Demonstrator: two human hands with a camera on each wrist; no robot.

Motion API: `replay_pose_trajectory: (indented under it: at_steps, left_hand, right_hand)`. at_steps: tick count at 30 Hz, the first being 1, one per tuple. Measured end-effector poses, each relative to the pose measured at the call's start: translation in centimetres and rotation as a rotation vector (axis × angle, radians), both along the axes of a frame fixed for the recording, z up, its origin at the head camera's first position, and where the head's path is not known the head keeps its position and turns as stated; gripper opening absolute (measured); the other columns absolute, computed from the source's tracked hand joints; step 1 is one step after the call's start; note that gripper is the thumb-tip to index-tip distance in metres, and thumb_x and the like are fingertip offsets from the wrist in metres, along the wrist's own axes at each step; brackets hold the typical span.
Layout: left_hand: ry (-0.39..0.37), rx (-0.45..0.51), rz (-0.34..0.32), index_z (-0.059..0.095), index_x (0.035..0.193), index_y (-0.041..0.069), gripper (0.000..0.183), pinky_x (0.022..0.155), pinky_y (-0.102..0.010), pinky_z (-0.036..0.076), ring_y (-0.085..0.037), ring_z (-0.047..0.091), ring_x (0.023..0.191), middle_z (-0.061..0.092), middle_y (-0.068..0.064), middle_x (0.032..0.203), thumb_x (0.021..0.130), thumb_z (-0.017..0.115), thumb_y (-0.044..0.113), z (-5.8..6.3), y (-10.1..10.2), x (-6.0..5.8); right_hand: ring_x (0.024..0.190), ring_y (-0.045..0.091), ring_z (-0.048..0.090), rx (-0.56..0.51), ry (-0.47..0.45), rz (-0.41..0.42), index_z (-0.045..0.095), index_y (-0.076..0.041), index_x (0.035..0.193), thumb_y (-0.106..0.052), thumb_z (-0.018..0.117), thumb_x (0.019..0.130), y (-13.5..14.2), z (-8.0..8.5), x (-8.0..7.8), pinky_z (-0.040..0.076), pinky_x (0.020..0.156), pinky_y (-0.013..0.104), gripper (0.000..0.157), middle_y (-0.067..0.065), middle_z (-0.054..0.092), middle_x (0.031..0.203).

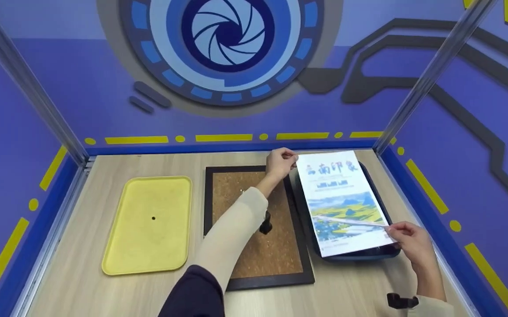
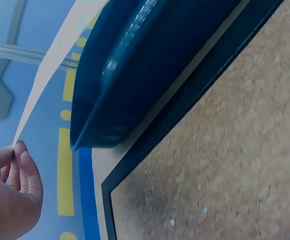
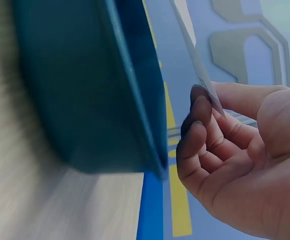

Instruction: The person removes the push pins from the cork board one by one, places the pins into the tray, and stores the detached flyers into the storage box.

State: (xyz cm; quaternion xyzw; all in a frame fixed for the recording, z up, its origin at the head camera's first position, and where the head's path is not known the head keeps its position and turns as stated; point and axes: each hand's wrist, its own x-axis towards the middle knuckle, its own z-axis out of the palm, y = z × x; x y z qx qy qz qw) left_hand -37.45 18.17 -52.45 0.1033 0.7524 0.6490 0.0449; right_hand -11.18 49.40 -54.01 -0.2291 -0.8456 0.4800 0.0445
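Note:
A printed poster [image 1: 346, 207] with Chinese lettering and a landscape picture is held above a dark blue bin [image 1: 368, 176] on the right of the table. My left hand [image 1: 281, 162] pinches its upper left corner between thumb and fingers. At the lower right corner, my right hand [image 1: 414, 246] pinches the sheet's edge. From the left wrist view, the sheet [image 2: 50, 65] rises edge-on from the fingertips, apart from the bin [image 2: 130, 75]. In the right wrist view, the paper corner [image 3: 207, 82] sits between thumb and fingers, above the bin's rim. The bin's inside is mostly hidden.
A black-framed cork board [image 1: 263, 259] lies mid-table, partly under my left forearm. To its left is a yellow tray [image 1: 148, 237] with a small dark spot. Blue printed panels [image 1: 254, 123] and metal posts [image 1: 434, 75] enclose the table.

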Motion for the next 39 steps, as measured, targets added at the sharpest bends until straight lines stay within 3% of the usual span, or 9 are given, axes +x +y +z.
replay_pose_trajectory:
  at_steps: [6,11,18,25,31,35,39]
  left_hand:
    - [0.018,-0.091,0.072,0.076,0.099,0.01,0.01,0.064,-0.024,0.052,-0.013,0.067,0.074,0.07,0.003,0.083,0.093,0.07,0.015,-0.9,2.4,0.1]
    - [0.018,-0.155,0.088,0.076,0.096,0.012,0.008,0.066,-0.024,0.051,-0.009,0.062,0.072,0.068,0.005,0.081,0.093,0.07,0.016,-1.8,3.3,0.3]
    - [0.037,-0.196,0.12,0.077,0.093,0.013,0.006,0.068,-0.022,0.051,-0.007,0.062,0.073,0.069,0.006,0.081,0.092,0.071,0.016,-2.6,3.5,0.2]
    - [0.042,-0.172,0.108,0.076,0.095,0.009,0.009,0.066,-0.024,0.051,-0.009,0.062,0.072,0.069,0.003,0.081,0.094,0.069,0.015,-2.4,3.4,0.6]
    - [0.054,-0.212,0.154,0.077,0.093,0.009,0.008,0.069,-0.023,0.051,-0.008,0.062,0.072,0.07,0.004,0.079,0.092,0.071,0.014,-2.8,3.1,0.2]
    - [0.061,-0.203,0.138,0.076,0.103,0.009,0.013,0.072,-0.022,0.053,-0.01,0.067,0.079,0.073,0.001,0.088,0.092,0.071,0.014,-3.1,3.0,0.2]
    - [0.096,-0.194,0.066,0.069,0.121,0.01,0.028,0.082,-0.021,0.053,-0.011,0.068,0.094,0.073,-0.003,0.106,0.095,0.068,0.021,-2.7,2.5,0.4]
  right_hand:
    - [0.083,0.018,0.056,0.058,-0.038,-0.059,0.062,0.0,0.114,-0.03,0.064,0.098,-0.1,0.0,1.0,0.052,0.069,0.028,0.034,0.008,0.062,0.095]
    - [0.085,0.019,0.057,0.046,-0.062,-0.099,0.063,-0.001,0.116,-0.031,0.063,0.098,-0.6,-0.5,1.4,0.053,0.072,0.029,0.034,0.009,0.061,0.098]
    - [0.086,0.019,0.056,0.063,-0.079,-0.113,0.063,-0.003,0.116,-0.031,0.062,0.099,-0.8,-1.4,1.7,0.054,0.073,0.029,0.033,0.011,0.061,0.1]
    - [0.082,0.019,0.055,0.09,-0.055,-0.128,0.064,-0.003,0.114,-0.029,0.065,0.097,-0.7,-1.6,1.5,0.051,0.067,0.028,0.031,0.009,0.06,0.094]
    - [0.084,0.02,0.053,0.095,-0.067,-0.114,0.064,-0.002,0.115,-0.026,0.063,0.098,-1.1,-1.7,0.9,0.049,0.065,0.028,0.029,0.009,0.059,0.095]
    - [0.085,0.02,0.053,0.104,-0.067,-0.121,0.064,-0.002,0.115,-0.026,0.064,0.098,-1.4,-1.6,1.2,0.047,0.063,0.026,0.03,0.01,0.059,0.096]
    - [0.085,0.021,0.053,0.191,-0.058,-0.139,0.064,-0.002,0.114,-0.032,0.067,0.095,-1.1,-1.4,1.6,0.046,0.06,0.025,0.035,0.011,0.06,0.098]
